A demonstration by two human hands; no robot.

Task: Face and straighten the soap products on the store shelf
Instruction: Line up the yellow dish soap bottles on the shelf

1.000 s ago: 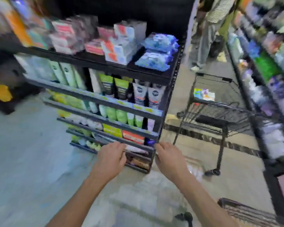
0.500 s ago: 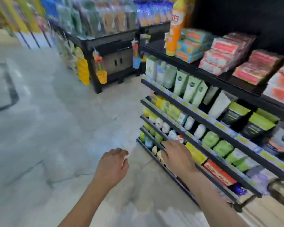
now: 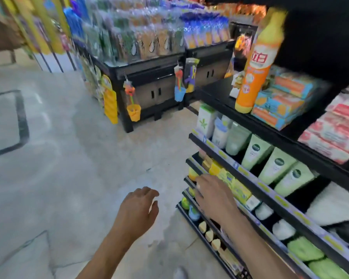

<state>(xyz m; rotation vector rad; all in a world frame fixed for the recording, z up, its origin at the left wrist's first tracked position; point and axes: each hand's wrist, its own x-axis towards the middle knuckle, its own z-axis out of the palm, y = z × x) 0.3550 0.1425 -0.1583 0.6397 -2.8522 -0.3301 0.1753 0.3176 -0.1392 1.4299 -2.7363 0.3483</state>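
A black store shelf [image 3: 238,168] runs along the right, several tiers deep. Yellow and green soap boxes [image 3: 228,180] stand in a row on its third tier. My right hand [image 3: 214,196] reaches over the front rail of that tier, fingers stretched toward the leftmost boxes and touching them or nearly so. My left hand [image 3: 139,210] hangs in the air over the floor to the left of the shelf, fingers loosely curled, holding nothing. Stacked soap packs [image 3: 280,103] in blue-orange and red-white wrap lie on the top tier.
An orange bottle [image 3: 258,63] stands at the top tier's left end. Green and white tubes [image 3: 270,158] fill the second tier. Small round items [image 3: 208,232] line the lowest tiers. A black display stand [image 3: 149,85] with hanging goods sits across the grey floor [image 3: 58,178].
The view swung left along the shelf and closer to it. My right hand rose from the lower rail to the tier of soap boxes. My left hand stayed free in the air.
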